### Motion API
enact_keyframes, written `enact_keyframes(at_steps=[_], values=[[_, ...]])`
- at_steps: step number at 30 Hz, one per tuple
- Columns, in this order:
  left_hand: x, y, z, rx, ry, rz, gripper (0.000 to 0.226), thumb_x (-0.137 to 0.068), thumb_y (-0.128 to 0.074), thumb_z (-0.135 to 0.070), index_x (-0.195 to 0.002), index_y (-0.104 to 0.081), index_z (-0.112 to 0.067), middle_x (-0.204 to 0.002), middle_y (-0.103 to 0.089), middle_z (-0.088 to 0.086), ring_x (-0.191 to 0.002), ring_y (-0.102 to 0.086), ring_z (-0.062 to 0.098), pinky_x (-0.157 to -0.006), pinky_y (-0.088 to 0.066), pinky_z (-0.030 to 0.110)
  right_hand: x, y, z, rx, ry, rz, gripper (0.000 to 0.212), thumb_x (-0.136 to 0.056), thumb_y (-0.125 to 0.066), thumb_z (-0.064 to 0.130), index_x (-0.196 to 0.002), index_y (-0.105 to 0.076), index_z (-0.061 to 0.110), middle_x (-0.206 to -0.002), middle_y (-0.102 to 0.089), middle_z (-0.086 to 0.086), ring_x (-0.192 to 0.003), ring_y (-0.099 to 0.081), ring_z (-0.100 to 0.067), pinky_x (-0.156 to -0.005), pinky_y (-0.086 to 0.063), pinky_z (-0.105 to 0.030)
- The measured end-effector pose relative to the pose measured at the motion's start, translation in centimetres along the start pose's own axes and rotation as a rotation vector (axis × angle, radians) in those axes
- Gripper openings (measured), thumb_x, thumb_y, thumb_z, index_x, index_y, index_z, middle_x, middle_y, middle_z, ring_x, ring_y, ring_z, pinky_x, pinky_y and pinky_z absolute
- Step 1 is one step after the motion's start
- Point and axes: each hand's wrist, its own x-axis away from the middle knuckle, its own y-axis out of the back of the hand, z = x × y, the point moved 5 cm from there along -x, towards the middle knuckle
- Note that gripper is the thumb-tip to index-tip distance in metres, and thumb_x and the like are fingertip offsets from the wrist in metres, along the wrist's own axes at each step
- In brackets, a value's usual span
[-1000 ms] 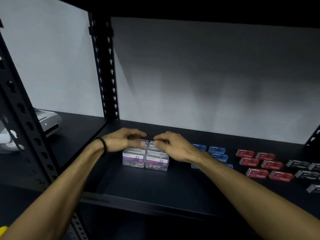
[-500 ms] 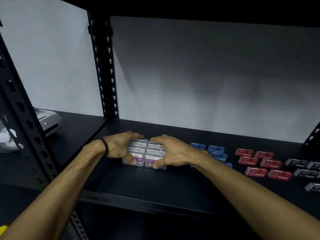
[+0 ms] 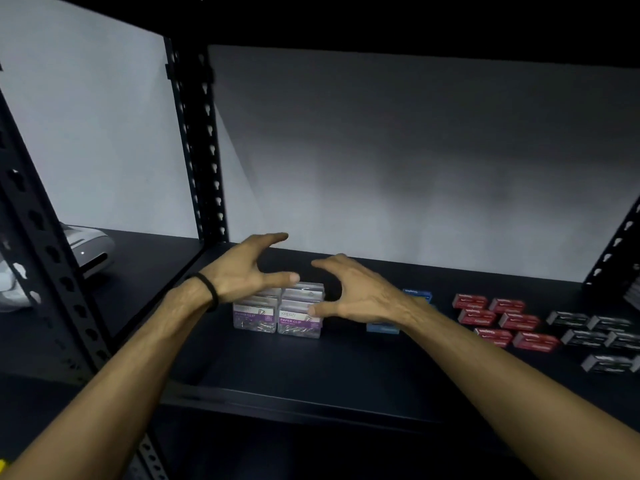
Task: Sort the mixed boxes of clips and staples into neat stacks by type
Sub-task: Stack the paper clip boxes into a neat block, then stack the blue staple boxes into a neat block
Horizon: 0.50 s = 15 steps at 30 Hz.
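Clear paper clip boxes [image 3: 278, 315] stacked in two touching columns on shelf [image 3: 346, 368], metal clips visible inside. Left hand [image 3: 239, 271] and right hand [image 3: 356, 294] spread open just above, fingers relaxed, holding nothing. Blue boxes [image 3: 417, 294], red boxes [image 3: 498, 320], black boxes [image 3: 595, 332] grouped to right.

Both forearms are bare, with no sleeves showing. A thin black band [image 3: 207, 289] circles the wrist of the left hand [image 3: 239, 271]; the right hand [image 3: 360, 292] wears nothing.

Storeroom — slotted metal shelving [image 3: 194, 140], boxed staples [image 3: 502, 320].
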Motion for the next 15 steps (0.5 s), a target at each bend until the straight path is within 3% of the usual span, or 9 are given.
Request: enact_keyframes(at_steps=[4,9,15], values=[[-0.5,-1.0,-3.3,0.043,-0.085,-0.188,0.056,-0.083,-0.064,-0.053,-0.134,-0.050,-0.033,-0.131,-0.055,-0.002,-0.114,-0.054,0.013,-0.089,-0.045,0.027,2.4,2.6,-1.9,-0.011,-0.053,-0.077,0.067,-0.087,-0.063,0.056,-0.145,-0.044,0.028,-0.143,-0.044,0.002,-0.129,-0.044,-0.016,-0.103,-0.042,-0.038],[-0.7,-4.5,-7.9,0.044,-0.173,-0.152,0.034,-0.088,-0.064,-0.039,-0.120,-0.062,-0.029,-0.100,-0.066,-0.011,-0.090,-0.059,0.004,-0.083,-0.051,0.028,6.1,4.2,-5.4,0.068,-0.151,-0.114,0.048,-0.089,-0.063,0.048,-0.132,-0.056,0.028,-0.128,-0.053,0.002,-0.116,-0.051,-0.016,-0.094,-0.047,-0.039],[-0.8,-9.9,-12.0,-0.161,-0.223,0.009,0.038,-0.089,-0.064,-0.036,-0.126,-0.059,-0.026,-0.113,-0.066,-0.003,-0.102,-0.062,0.013,-0.090,-0.053,0.034,10.2,4.9,-8.5,0.174,-0.224,-0.121,0.034,-0.093,-0.061,0.040,-0.125,-0.061,0.031,-0.120,-0.056,0.005,-0.109,-0.054,-0.015,-0.087,-0.046,-0.035]])
